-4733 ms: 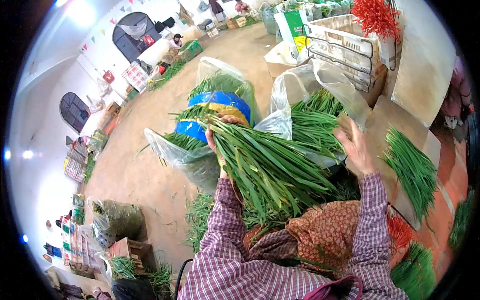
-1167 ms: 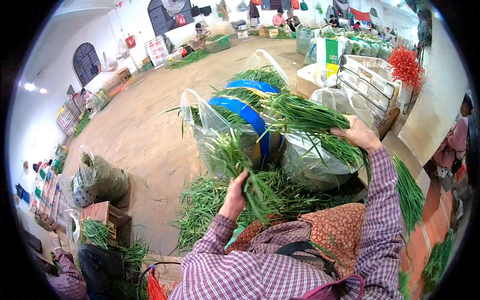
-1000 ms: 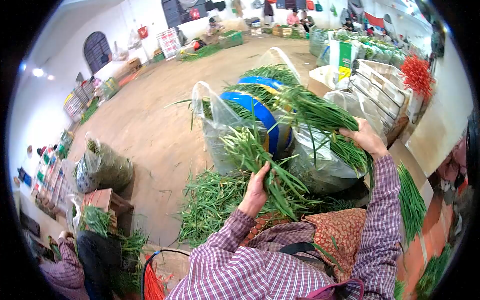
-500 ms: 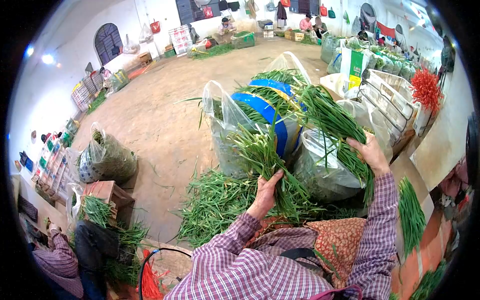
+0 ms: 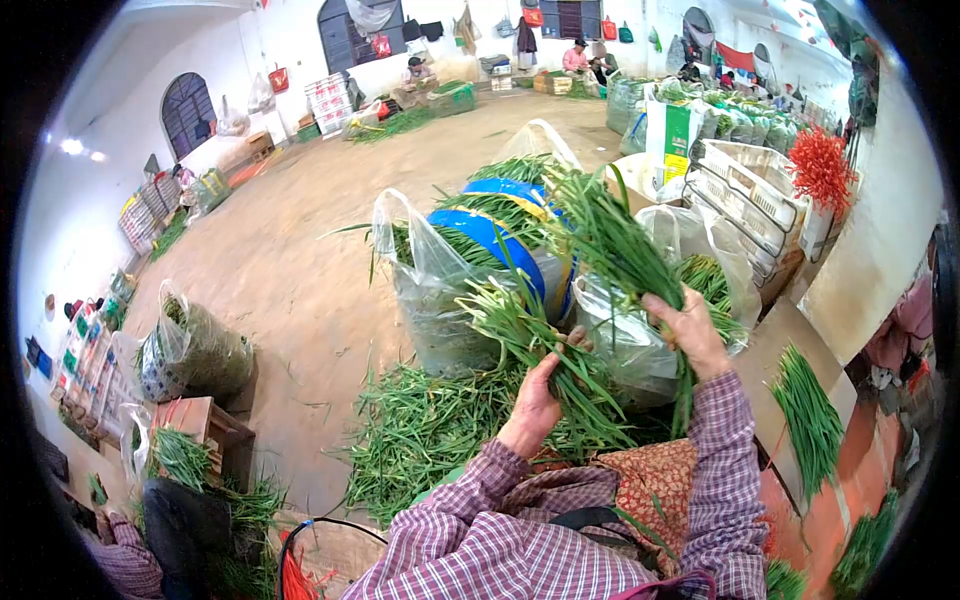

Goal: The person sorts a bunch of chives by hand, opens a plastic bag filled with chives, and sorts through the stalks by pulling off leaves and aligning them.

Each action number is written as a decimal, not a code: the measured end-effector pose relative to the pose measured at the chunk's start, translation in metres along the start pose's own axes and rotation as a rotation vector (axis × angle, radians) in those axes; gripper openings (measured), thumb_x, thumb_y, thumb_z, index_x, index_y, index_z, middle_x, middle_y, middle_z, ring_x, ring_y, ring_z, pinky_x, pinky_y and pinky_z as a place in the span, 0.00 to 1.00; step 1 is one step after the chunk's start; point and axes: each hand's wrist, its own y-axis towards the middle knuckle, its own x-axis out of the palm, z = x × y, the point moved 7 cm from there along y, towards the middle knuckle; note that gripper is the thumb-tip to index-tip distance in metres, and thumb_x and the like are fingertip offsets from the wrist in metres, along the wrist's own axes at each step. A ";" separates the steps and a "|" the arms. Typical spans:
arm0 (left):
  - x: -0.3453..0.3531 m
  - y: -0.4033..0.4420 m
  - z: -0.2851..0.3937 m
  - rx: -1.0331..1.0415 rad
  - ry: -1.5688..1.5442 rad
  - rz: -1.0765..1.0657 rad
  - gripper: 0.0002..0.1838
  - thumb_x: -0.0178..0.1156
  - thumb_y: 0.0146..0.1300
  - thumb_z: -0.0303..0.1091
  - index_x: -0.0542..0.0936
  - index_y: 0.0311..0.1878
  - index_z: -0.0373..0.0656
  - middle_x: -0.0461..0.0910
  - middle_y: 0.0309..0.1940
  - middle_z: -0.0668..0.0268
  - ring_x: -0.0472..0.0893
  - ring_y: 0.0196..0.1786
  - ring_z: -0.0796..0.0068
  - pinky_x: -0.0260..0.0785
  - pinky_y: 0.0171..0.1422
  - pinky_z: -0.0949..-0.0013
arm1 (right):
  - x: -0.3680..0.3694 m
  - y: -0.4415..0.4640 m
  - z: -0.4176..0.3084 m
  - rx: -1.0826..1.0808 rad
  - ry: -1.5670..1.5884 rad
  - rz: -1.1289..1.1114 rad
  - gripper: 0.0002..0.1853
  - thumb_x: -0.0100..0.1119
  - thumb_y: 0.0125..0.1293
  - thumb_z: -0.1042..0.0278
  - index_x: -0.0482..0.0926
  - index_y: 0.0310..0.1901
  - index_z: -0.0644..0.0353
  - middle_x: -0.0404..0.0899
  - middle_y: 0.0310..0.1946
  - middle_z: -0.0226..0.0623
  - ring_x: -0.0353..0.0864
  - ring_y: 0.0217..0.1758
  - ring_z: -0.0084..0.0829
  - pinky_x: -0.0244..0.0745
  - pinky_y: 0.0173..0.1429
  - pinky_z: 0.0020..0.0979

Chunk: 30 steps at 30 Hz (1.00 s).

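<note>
My right hand (image 5: 697, 330) is closed round a thick bunch of long green garlic chives (image 5: 612, 235), held tilted with the pale ends up and to the left. In my left hand (image 5: 536, 405) lies a looser, messier bunch of garlic chives (image 5: 510, 325), with the thumb and fingertips showing around it. Below it, a heap of loose green leaves (image 5: 420, 435) spreads over the floor in front of my lap. Just beyond stands a clear plastic bag (image 5: 430, 320) beside greens wrapped with blue bands (image 5: 490, 235). Another clear bag (image 5: 625, 345) sits partly behind my right hand.
A neat bunch of chives (image 5: 808, 420) lies on a board at my right. White plastic crates (image 5: 745, 205) and red ties (image 5: 822, 165) stand behind it. To the left are a full bag (image 5: 200, 350), a wooden stool (image 5: 190, 415) and another person's sleeve (image 5: 130, 560).
My right hand has drawn down and left toward my left hand with its bunch. A full bag of chives now shows behind the right hand. The view has shifted slightly right.
</note>
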 end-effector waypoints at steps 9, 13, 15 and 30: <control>0.011 -0.004 -0.009 -0.043 0.122 0.017 0.27 0.61 0.62 0.45 0.68 0.61 0.46 0.72 0.56 0.68 0.72 0.59 0.71 0.68 0.62 0.61 | 0.088 -0.048 0.028 -0.277 -0.732 0.109 0.42 0.68 0.52 0.63 0.55 0.66 0.59 0.78 0.24 0.45 0.81 0.25 0.41 0.77 0.32 0.41; 0.003 -0.007 -0.003 0.009 0.394 0.113 0.20 0.63 0.60 0.37 0.75 0.54 0.39 0.77 0.51 0.65 0.77 0.52 0.70 0.70 0.59 0.67 | 0.110 -0.071 0.030 -0.268 -0.859 0.040 0.52 0.68 0.46 0.68 0.45 0.70 0.58 0.72 0.43 0.51 0.80 0.35 0.49 0.78 0.35 0.42; -0.004 -0.007 0.000 0.101 0.324 -0.023 0.16 0.61 0.60 0.34 0.78 0.49 0.36 0.80 0.46 0.60 0.80 0.48 0.69 0.73 0.55 0.67 | 0.119 -0.078 0.028 -0.391 -0.856 0.069 0.53 0.68 0.48 0.67 0.42 0.71 0.58 0.70 0.45 0.52 0.78 0.43 0.48 0.78 0.39 0.42; -0.015 -0.028 0.038 -0.187 1.160 -0.007 0.39 0.43 0.63 0.65 0.75 0.55 0.35 0.77 0.50 0.55 0.77 0.53 0.66 0.68 0.61 0.62 | 0.047 -0.031 -0.079 -0.763 -0.975 0.395 0.34 0.67 0.46 0.38 0.77 0.48 0.57 0.69 0.52 0.34 0.63 0.61 0.35 0.59 0.65 0.45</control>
